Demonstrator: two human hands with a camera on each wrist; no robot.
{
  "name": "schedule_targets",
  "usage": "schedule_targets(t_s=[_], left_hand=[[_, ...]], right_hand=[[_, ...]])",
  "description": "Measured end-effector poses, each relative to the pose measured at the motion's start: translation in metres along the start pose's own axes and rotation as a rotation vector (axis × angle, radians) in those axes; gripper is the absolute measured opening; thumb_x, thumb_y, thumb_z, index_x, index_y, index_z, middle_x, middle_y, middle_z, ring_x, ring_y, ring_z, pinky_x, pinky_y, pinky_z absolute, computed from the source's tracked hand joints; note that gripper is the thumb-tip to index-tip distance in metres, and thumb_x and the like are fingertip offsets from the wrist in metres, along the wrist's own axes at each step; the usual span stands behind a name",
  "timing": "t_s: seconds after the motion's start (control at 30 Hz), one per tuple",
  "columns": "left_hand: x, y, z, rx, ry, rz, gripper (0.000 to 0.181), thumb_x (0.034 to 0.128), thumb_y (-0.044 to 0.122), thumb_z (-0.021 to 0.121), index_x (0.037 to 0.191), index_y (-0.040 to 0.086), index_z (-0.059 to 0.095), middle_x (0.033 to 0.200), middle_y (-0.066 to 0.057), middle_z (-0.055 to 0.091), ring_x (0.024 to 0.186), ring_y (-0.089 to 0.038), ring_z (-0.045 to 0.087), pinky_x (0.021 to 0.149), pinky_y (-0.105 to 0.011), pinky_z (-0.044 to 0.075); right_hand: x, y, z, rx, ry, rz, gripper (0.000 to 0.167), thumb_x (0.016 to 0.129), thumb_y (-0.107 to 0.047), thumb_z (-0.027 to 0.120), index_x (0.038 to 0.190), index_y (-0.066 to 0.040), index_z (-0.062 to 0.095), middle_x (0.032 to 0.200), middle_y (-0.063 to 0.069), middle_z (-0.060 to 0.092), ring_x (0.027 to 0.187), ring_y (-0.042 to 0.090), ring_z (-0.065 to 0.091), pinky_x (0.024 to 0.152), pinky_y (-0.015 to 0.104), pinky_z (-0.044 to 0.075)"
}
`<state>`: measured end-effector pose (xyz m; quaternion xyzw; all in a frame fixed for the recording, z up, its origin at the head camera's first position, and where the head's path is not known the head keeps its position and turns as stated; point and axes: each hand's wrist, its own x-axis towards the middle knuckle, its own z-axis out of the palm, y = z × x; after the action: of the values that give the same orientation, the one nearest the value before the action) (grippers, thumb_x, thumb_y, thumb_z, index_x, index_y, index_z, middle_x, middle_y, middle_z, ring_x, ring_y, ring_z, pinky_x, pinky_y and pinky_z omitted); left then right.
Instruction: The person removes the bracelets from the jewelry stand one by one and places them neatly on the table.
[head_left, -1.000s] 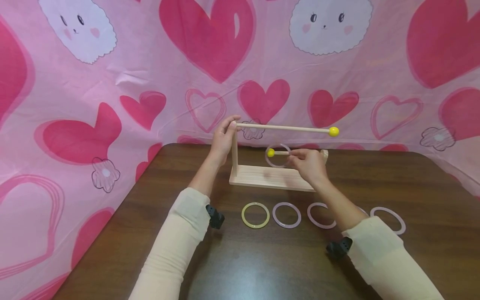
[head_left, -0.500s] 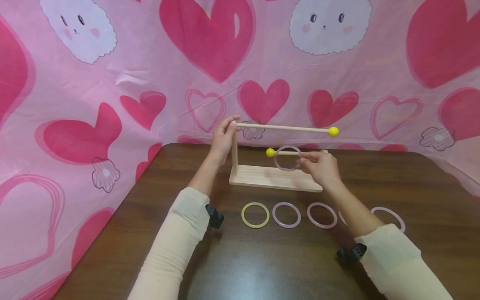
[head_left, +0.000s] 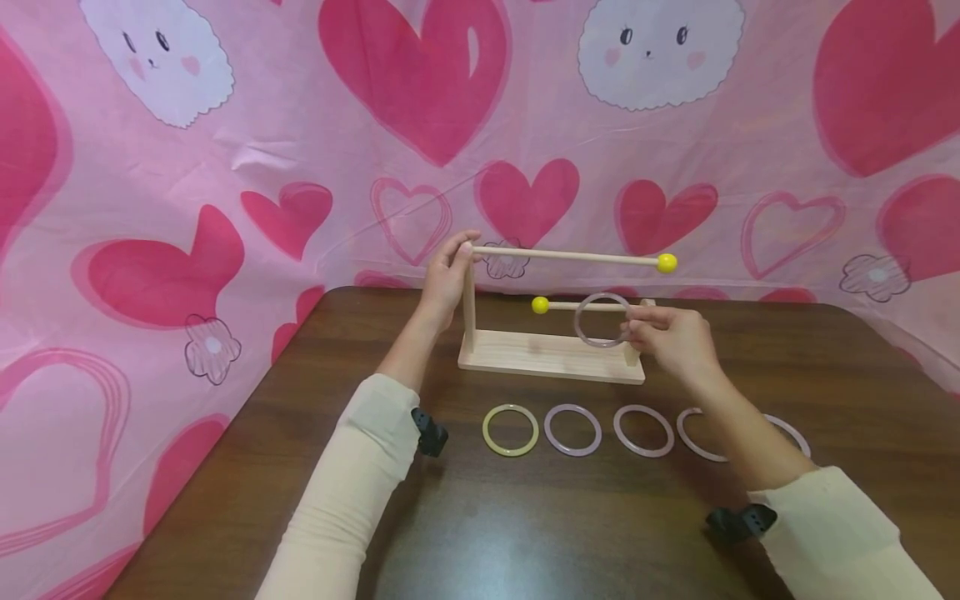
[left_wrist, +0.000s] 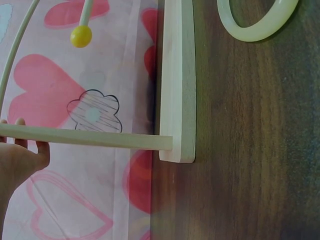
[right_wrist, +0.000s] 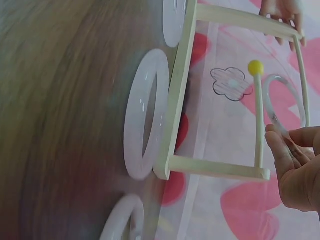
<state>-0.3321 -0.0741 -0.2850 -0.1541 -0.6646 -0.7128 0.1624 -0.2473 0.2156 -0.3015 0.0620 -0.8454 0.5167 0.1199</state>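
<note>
A wooden stand [head_left: 551, 358] with two horizontal rods stands toward the back of the table. My left hand [head_left: 447, 283] grips the top of its taller left post [left_wrist: 100, 137], fingers and thumb about it. From that post the upper rod [head_left: 570, 256] runs right to a yellow ball. The lower rod [head_left: 558, 306] points left from the short right post [right_wrist: 215, 167], also tipped with a yellow ball. My right hand [head_left: 681, 343] pinches a translucent pale purple ring [head_left: 577, 322] by its edge. In the head view the ring overlaps the lower rod; the right wrist view shows it beside that rod.
On the brown table [head_left: 480, 525], nearer me, lie a yellow ring [head_left: 487, 431], a purple ring [head_left: 548, 431], a pinkish ring [head_left: 618, 431] and others partly hidden by my right forearm [head_left: 757, 437]. A pink heart-patterned cloth [head_left: 300, 150] hangs behind.
My right hand has moved right with the ring, from near the lower rod's yellow ball toward the short right post. My left hand has stayed on the left post.
</note>
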Motion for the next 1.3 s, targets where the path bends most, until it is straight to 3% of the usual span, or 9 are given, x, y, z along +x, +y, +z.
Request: schedule_targets(t_s=[0.23,0.53,0.7,0.83,0.97,1.13,1.3], left_hand=[[0.0,-0.001,0.0,-0.002,0.008,-0.009,0.03,0.0983,0.015,0.044,0.123,0.002,0.054,0.118,-0.015,0.056,0.104,-0.033,0.054,0.088,-0.032,0.037],[0.0,0.0,0.0,0.012,0.008,-0.022,0.03,0.0985,0.017,0.044,0.123,0.003,0.055,0.119,-0.013,0.055,0.104,-0.031,0.054,0.089,-0.034,0.038],[-0.001,0.0,0.001,0.017,0.009,-0.019,0.03,0.0984,0.016,0.044,0.123,0.004,0.055,0.116,-0.012,0.056,0.098,-0.022,0.055,0.088,-0.033,0.037],[-0.001,0.001,0.001,0.015,0.011,-0.02,0.03,0.0984,0.016,0.044,0.123,0.004,0.055,0.114,-0.013,0.056,0.097,-0.022,0.055,0.089,-0.033,0.037],[-0.001,0.001,0.001,0.011,0.011,-0.018,0.03,0.0984,0.016,0.044,0.123,0.003,0.055,0.114,-0.014,0.056,0.099,-0.025,0.055,0.09,-0.034,0.037],[-0.001,0.0,0.0,0.009,0.003,-0.004,0.029,0.0987,0.014,0.043,0.123,0.002,0.054,0.117,-0.014,0.055,0.1,-0.027,0.055,0.091,-0.034,0.036],[-0.001,0.0,0.0,0.019,-0.003,-0.004,0.03,0.0986,0.016,0.044,0.123,0.002,0.054,0.12,-0.013,0.055,0.102,-0.028,0.055,0.091,-0.035,0.036]], right_hand=[[-0.005,0.002,-0.011,-0.048,0.019,-0.018,0.028,0.091,-0.003,0.055,0.111,0.016,0.057,0.1,0.031,0.061,0.067,-0.002,0.063,0.064,0.024,0.051],[-0.01,0.012,-0.029,-0.107,0.026,0.02,0.032,0.091,-0.008,0.057,0.112,0.017,0.056,0.098,0.029,0.061,0.067,0.003,0.065,0.064,0.024,0.051],[-0.013,0.014,-0.04,-0.115,0.032,0.032,0.034,0.092,-0.011,0.057,0.113,0.017,0.056,0.092,0.02,0.067,0.067,0.001,0.064,0.063,0.02,0.05],[-0.017,0.017,-0.048,-0.082,0.029,0.048,0.036,0.092,-0.009,0.055,0.114,0.018,0.053,0.087,0.01,0.069,0.069,0.002,0.065,0.065,0.023,0.051],[-0.021,0.022,-0.056,-0.08,0.02,0.072,0.039,0.092,-0.011,0.055,0.116,0.019,0.05,0.089,0.01,0.069,0.07,0.002,0.065,0.065,0.023,0.051],[-0.024,0.027,-0.064,-0.135,0.006,0.09,0.04,0.093,-0.013,0.054,0.116,0.019,0.051,0.094,0.02,0.066,0.068,0.003,0.065,0.062,0.021,0.051],[-0.029,0.032,-0.072,-0.206,-0.006,0.099,0.04,0.094,-0.016,0.053,0.114,0.018,0.053,0.092,0.019,0.067,0.066,0.002,0.065,0.06,0.02,0.051]])
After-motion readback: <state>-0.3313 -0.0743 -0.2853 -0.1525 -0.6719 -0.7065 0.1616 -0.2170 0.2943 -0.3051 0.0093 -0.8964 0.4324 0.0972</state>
